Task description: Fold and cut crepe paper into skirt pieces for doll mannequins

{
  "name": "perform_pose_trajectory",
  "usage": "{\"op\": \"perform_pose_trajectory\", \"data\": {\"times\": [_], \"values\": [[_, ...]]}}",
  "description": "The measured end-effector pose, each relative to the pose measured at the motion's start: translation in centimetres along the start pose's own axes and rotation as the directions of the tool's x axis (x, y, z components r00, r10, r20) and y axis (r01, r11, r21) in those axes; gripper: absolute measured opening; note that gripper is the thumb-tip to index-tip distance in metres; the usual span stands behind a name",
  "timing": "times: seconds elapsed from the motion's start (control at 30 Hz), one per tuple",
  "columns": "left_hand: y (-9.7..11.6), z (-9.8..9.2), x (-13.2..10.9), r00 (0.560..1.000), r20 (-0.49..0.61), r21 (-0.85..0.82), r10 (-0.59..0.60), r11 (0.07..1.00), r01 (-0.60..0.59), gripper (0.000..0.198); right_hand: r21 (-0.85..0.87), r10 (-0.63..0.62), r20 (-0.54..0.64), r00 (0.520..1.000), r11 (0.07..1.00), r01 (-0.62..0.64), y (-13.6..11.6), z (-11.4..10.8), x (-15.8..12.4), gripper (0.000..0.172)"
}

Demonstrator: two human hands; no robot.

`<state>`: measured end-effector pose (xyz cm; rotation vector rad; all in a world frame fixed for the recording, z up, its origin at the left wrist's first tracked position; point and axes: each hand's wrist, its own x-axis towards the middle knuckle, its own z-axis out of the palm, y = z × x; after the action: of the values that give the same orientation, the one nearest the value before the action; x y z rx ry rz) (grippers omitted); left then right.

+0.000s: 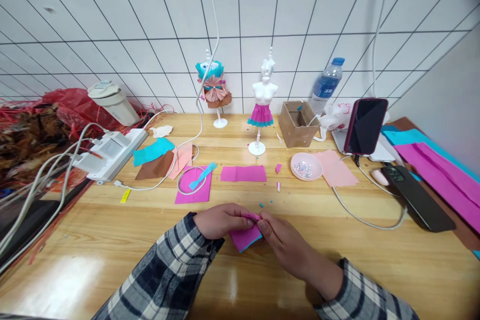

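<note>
Between my two hands is a piece of magenta crepe paper [243,238] with a thin blue strip along its lower edge. My left hand [221,221] pinches its top edge, thumb over fingers. At the right end of that edge, my right hand [284,242] pinches the paper too, where it looks gathered. Beyond my hands lies a flat magenta strip [243,173]. To its left, a magenta sheet [183,192] has a blue strip [202,176] on it. Farther back stands a white mini mannequin [264,91] in a magenta skirt [260,115] with a blue hem.
Another mannequin [213,85] wears a ruffled paper dress. A cardboard box [300,132], a pink dish [317,165] of small beads and a water bottle [325,87] stand back right. Phones [418,200] lie at right. A power strip [123,150] and looping white cables [204,85] are at left.
</note>
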<state>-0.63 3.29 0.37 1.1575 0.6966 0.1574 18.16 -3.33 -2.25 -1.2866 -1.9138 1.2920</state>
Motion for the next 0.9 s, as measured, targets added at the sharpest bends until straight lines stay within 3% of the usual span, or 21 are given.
{"op": "perform_pose_trajectory", "data": {"times": [0.9], "values": [[0.42,-0.1,-0.46,1.0,-0.012,-0.042,0.0,0.999,0.0,0.039,-0.014,-0.047,0.05,0.998,0.999,0.048,-0.18,-0.73,-0.4,0.041]]}}
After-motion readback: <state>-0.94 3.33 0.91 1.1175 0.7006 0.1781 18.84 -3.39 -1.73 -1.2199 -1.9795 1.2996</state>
